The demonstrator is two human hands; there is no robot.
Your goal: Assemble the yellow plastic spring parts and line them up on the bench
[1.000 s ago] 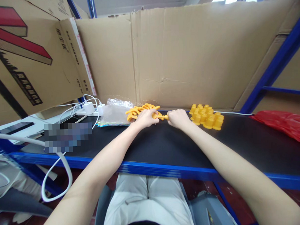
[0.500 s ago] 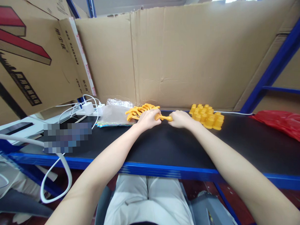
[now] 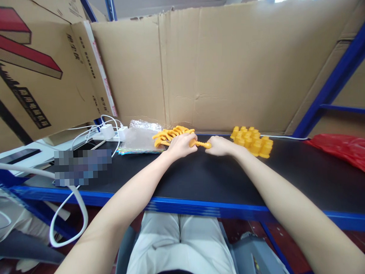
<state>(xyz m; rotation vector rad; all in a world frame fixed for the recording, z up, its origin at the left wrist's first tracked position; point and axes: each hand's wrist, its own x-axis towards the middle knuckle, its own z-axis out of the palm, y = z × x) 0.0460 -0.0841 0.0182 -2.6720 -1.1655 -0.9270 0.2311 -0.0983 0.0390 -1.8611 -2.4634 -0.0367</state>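
A thin yellow plastic piece with a knobbly shaft (image 3: 203,144) spans the gap between my two hands above the black tabletop. My left hand (image 3: 183,146) is closed around its left end. At the other end, the fingers of my right hand (image 3: 218,146) pinch the rounded tip. What the piece is exactly cannot be made out, since my fingers cover both ends. Several curved yellow plastic parts (image 3: 172,133) lie in a pile just behind and left of my left hand. Right of my right hand stands a cluster of yellow cup-like pieces (image 3: 252,140), upright and close together.
Clear plastic bags (image 3: 140,139) lie left of the pile. White chargers and cables (image 3: 107,131) sit farther left, near a blurred-out object (image 3: 81,167). A red plastic bag (image 3: 344,151) rests at the right. Cardboard (image 3: 228,71) walls the back; a blue rail (image 3: 203,207) edges the table.
Both hands keep nearly the same place and hold on the yellow piece. My right hand and forearm have shifted very slightly.
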